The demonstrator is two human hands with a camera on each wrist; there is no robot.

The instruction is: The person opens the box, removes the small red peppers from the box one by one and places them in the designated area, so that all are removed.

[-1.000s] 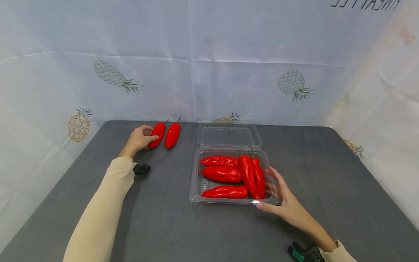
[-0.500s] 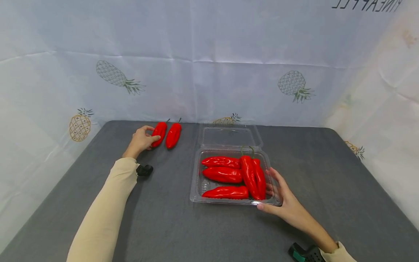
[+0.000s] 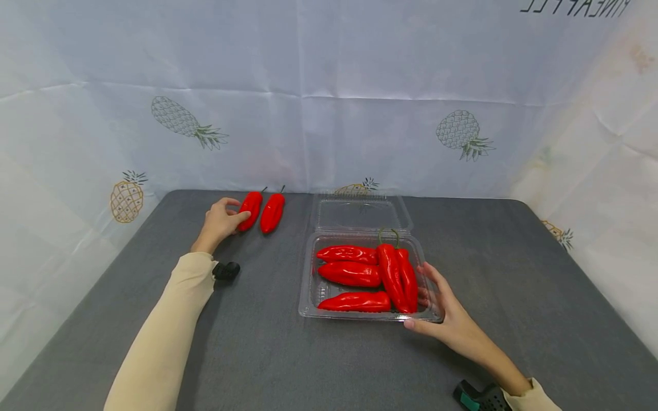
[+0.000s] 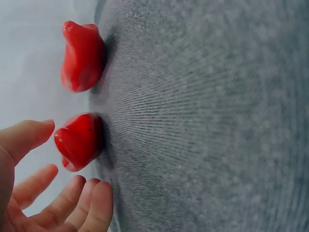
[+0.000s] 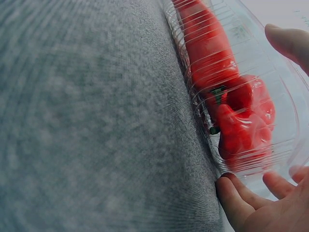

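Two red chili peppers lie side by side at the back left of the table. My left hand (image 3: 218, 222) is beside the left pepper (image 3: 251, 210), its thumb and fingers spread around it. In the left wrist view a gap shows between the thumb and this pepper (image 4: 81, 141). The other pepper (image 3: 272, 213) lies just to the right. At centre stands a clear plastic clamshell box (image 3: 307, 285) with several red peppers (image 3: 349, 274) in it. My right hand (image 3: 452, 319) touches its right front corner, fingers along the side wall; in the right wrist view the thumb stands apart.
The box's clear lid (image 3: 360, 214) is folded back flat behind it. A grey table (image 3: 257, 365) lies beneath everything. White cloth (image 3: 329, 137) with pineapple prints rises along the back and sides.
My left forearm has shifted slightly to the right, with the hand still beside the same pepper. My right hand and the box have stayed in place.
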